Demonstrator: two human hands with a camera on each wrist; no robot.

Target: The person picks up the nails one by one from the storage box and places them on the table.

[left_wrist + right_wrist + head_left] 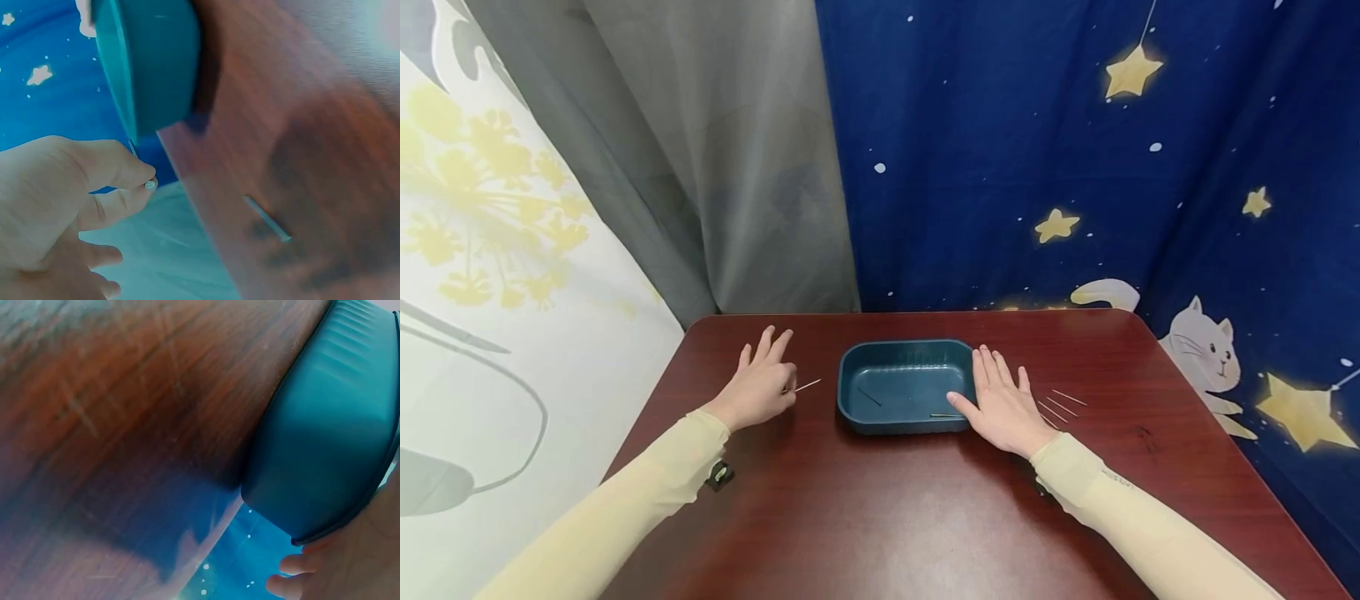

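My left hand [760,390] pinches a nail [808,384] between thumb and forefinger, left of the blue tray [887,427]. Its round flat head shows at the fingertips in the left wrist view, where another nail [267,219] lies on the table below the hand. The other left fingers are spread. With straight fingers, my right hand [1006,410] rests on the tray's right rim, the thumb reaching over the inside. Two thin nails lie in the tray, a dark nail [870,397] at the left and a second nail [946,415] near the front wall.
Several nails [1063,408] lie on the dark red table [880,508] just right of my right hand. A grey curtain [760,208] and a blue starry curtain [970,208] hang behind the table's far edge. A patterned white wall hanging [512,333] is at the left.
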